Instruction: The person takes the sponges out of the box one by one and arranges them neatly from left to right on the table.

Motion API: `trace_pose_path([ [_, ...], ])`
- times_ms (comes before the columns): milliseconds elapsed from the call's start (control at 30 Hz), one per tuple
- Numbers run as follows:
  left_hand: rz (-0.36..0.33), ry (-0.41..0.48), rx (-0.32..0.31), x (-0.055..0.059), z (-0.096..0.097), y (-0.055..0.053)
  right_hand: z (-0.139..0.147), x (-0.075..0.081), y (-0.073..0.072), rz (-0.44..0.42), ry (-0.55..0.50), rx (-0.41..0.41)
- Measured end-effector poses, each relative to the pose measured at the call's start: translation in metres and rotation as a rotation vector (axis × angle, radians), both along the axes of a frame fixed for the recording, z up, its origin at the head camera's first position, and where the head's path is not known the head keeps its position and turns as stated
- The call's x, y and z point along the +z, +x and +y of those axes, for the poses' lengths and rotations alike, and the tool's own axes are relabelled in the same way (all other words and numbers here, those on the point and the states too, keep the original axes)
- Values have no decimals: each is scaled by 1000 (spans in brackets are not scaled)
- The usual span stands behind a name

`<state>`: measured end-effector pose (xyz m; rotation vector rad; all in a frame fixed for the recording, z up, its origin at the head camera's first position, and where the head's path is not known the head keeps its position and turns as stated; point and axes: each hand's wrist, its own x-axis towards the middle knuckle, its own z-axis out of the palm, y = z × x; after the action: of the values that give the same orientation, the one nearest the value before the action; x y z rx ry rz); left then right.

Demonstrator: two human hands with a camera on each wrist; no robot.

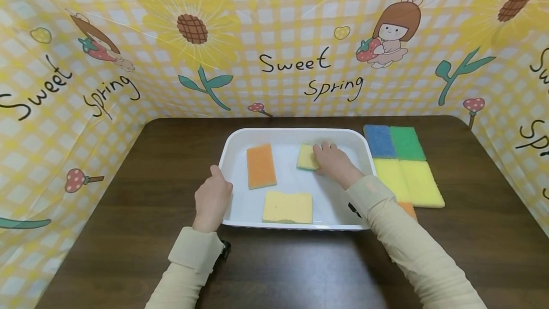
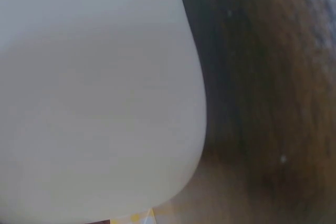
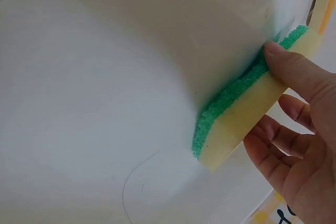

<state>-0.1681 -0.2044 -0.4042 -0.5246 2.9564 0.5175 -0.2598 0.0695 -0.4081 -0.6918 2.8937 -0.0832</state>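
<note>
A white tray [image 1: 296, 211] stands on the dark wooden table. My left hand [image 1: 212, 199] grips its left rim; in the left wrist view only a blurred pale surface [image 2: 100, 103] and the table show, with no fingers visible. Inside the tray's right half, my right hand [image 1: 336, 162] pinches a yellow sponge with a green scouring layer [image 1: 306, 157]. The right wrist view has the thumb on the green side of this sponge [image 3: 239, 114] and fingers on the yellow side. An orange sponge [image 1: 261, 167] lies at the tray's left, a pale yellow sponge [image 1: 288, 207] near its front wall.
Right of the tray, several sponges lie side by side: a blue one [image 1: 379, 141], a green one [image 1: 407, 143] and yellow ones [image 1: 422, 182]. An orange sponge [image 1: 407, 210] is partly hidden by the right sleeve. A yellow checked cloth [image 1: 283, 27] hangs behind the table [image 1: 274, 271].
</note>
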Motion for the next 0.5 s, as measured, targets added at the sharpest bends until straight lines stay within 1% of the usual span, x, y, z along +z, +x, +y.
trace_pose_path([
  [233, -3, 1, 5, -1, -2, -1, 1, 5, 0, -17, -9, 16],
  [500, 1, -8, -4, 1, -1, 1, 6, 7, -6, -21, -35, 54],
])
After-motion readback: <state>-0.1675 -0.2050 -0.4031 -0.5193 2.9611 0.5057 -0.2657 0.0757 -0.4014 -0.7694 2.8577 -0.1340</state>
